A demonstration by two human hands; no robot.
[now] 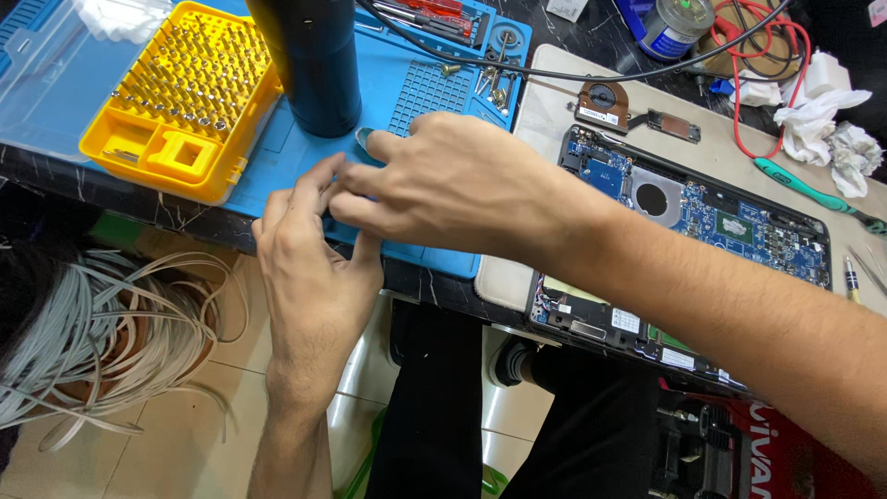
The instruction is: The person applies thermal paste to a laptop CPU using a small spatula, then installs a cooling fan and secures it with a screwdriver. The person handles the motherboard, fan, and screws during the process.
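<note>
Both hands meet over the front edge of a blue work mat [277,166]. My left hand [309,268] reaches up from below, its fingertips pinched against the fingers of my right hand [443,185], which comes across from the right. A small teal pick-like piece [363,139] shows just above my right index finger; whether either hand grips it is hidden. An opened laptop [702,222] with its bare blue circuit board lies to the right, under my right forearm.
A yellow tray of screwdriver bits [185,92] stands at the left of the mat, a dark blue cylinder [319,65] behind the hands. A loose fan [602,102], small screws [494,88], crumpled tissues [822,120], a teal screwdriver [813,194] and red wires [767,55] lie around. Grey flat cables [92,323] pile on the floor.
</note>
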